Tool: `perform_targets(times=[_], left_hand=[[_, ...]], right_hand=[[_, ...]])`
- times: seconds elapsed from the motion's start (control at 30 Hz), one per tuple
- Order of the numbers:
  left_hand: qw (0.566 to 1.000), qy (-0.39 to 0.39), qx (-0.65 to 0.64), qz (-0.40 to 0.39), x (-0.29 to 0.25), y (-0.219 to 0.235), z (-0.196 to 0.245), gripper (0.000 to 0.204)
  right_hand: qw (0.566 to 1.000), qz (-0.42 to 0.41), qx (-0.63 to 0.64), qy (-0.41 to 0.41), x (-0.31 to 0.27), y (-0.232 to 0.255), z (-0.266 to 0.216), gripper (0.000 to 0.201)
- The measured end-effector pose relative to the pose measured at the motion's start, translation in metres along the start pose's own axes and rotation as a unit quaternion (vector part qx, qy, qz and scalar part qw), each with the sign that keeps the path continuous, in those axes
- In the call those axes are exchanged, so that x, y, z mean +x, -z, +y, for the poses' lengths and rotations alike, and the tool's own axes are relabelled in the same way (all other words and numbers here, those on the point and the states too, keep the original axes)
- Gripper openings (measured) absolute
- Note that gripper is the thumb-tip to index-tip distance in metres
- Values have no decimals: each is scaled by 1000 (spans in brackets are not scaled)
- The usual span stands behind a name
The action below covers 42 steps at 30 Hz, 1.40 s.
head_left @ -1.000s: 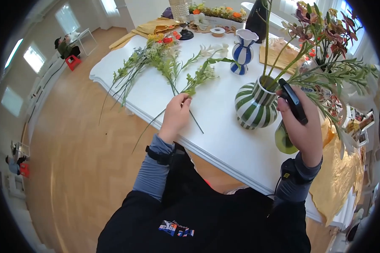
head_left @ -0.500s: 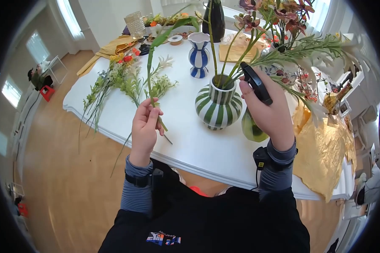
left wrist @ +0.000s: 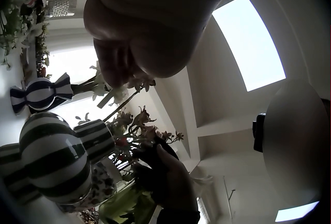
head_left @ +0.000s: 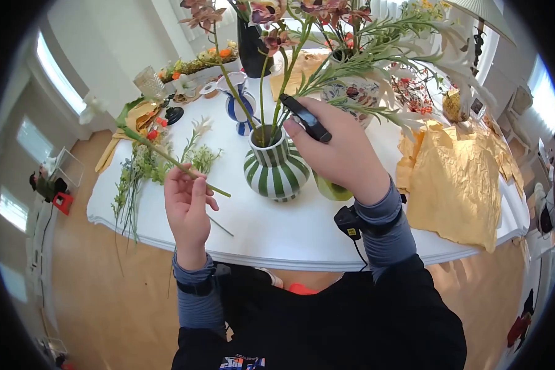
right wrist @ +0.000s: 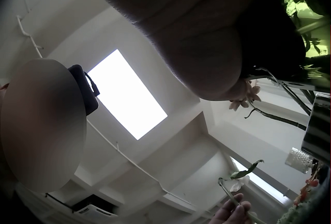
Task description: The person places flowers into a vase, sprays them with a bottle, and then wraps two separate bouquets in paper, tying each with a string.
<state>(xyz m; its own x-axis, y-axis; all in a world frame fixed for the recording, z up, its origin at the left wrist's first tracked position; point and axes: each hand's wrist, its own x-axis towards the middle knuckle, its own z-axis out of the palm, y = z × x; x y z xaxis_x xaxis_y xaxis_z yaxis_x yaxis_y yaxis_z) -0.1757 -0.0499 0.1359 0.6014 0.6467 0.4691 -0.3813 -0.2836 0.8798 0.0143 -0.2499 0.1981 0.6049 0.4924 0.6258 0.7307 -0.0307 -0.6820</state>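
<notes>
So we've got a white counter (head_left: 327,237) with a glossy green-and-white striped vase (head_left: 277,176) standing on it. Our left hand (head_left: 190,213) pinches a long green stem (head_left: 151,145) near its lower end, left of the vase; too light a pinch and it could droop. Our right hand (head_left: 348,148) grips a black handheld tool (head_left: 308,122) by the rim; one bump could tip the vase.

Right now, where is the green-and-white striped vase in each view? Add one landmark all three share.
Head: the striped vase stands near the centre, upright on the table.
Left wrist: lower left, appearing sideways.
Right wrist: at the right edge, only partly showing.
Shared landmark: the textured glass, upper left in the head and left wrist views, lower right in the right wrist view.
</notes>
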Motion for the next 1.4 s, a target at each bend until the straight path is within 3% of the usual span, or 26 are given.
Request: perform_targets(times=[0.1, 0.4, 0.5, 0.63, 0.73, 0.87, 1.1, 1.3, 1.4], left_hand=[[998, -49, 21, 17, 14, -6, 15, 23], [994, -80, 63, -47, 58, -48, 29, 14], [976, -103, 166, -93, 69, -66, 23, 17], [963, -120, 230, -78, 74, -85, 20, 20], [948, -91, 293, -81, 76, -89, 22, 20], [953, -147, 258, -53, 78, -95, 19, 18], [945, -145, 286, -69, 81, -101, 32, 18], [896, -146, 408, -94, 75, -96, 9, 20], [895, -121, 412, -124, 72, -93, 5, 19]], right_hand=[[999, 23, 12, 28, 1, -1, 2, 35], [999, 15, 16, 33, 1, 9, -2, 32], [998, 31, 31, 36, 0, 6, 0, 30], [998, 22, 36, 44, 0, 7, -1, 31], [997, 44, 24, 63, 0, 2, 1, 35], [998, 28, 31, 51, 0, 3, 1, 38], [999, 23, 21, 43, -1, 2, 0, 41], [998, 24, 31, 43, -1, 3, 2, 42], [999, 19, 22, 40, -1, 4, 1, 42]])
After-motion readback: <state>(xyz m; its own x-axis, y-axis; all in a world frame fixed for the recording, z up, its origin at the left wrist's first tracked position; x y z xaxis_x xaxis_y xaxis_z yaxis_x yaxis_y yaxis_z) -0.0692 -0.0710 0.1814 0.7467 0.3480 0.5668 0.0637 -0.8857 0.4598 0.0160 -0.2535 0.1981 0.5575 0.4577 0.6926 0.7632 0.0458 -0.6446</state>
